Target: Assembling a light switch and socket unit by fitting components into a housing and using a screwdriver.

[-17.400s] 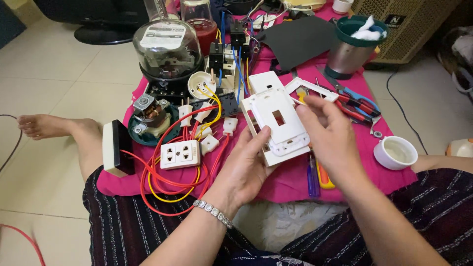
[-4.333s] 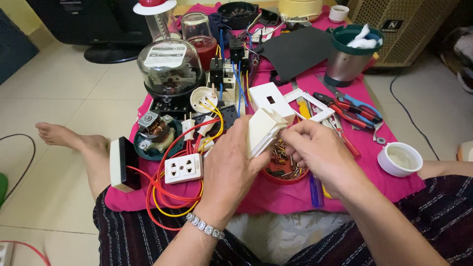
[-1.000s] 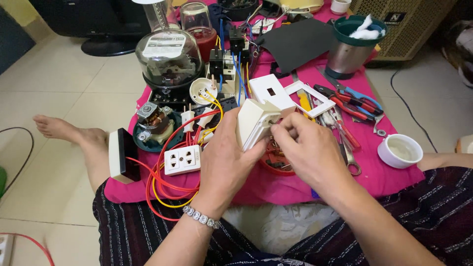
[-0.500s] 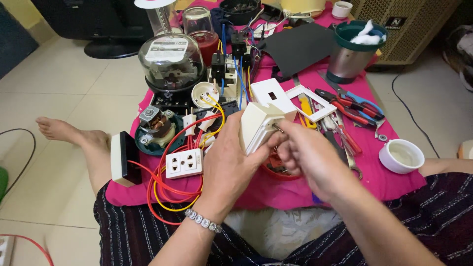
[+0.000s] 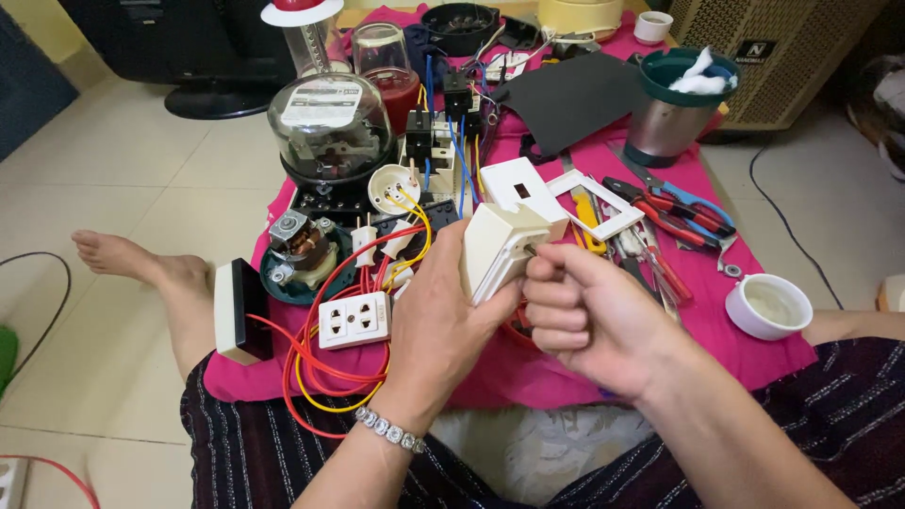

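— While the head camera looked down, what did the left hand [image 5: 438, 320] have?

— It held a white switch box [image 5: 500, 247] on edge above the pink cloth [image 5: 754, 353], fingers wrapped round its near side, thumb along the edge. A beaded bracelet [image 5: 388, 430] sat on that wrist.

— And the right hand [image 5: 589, 320]?

— It was curled almost into a fist, touching the box's right side. The forefinger and thumb were pressed together at the box's edge, but whether they pinched some small part I could not tell; it was hidden.

— What lay about them?

— Just left of the left hand was a white double socket [image 5: 353, 319] with red wires [image 5: 320, 363] and yellow ones looping round it. Further left stood a black and white box [image 5: 240, 309] at the cloth's edge, and behind the socket a small motor [image 5: 300, 243]. At the back stood a glass-domed meter [image 5: 330, 127], with a round white lamp holder [image 5: 394, 187] just before it.

— To the right?

— A white cover plate [image 5: 517, 184] and a white frame [image 5: 596, 203] lay just behind the held box. Red-handled pliers [image 5: 660, 203] lay beside them, a white cup [image 5: 768, 306] sat near the cloth's right edge, and a steel cup with a green rim [image 5: 671, 113] stood at the back. A bare foot [image 5: 132, 264] rested on the tiled floor [image 5: 85, 170] to the left.
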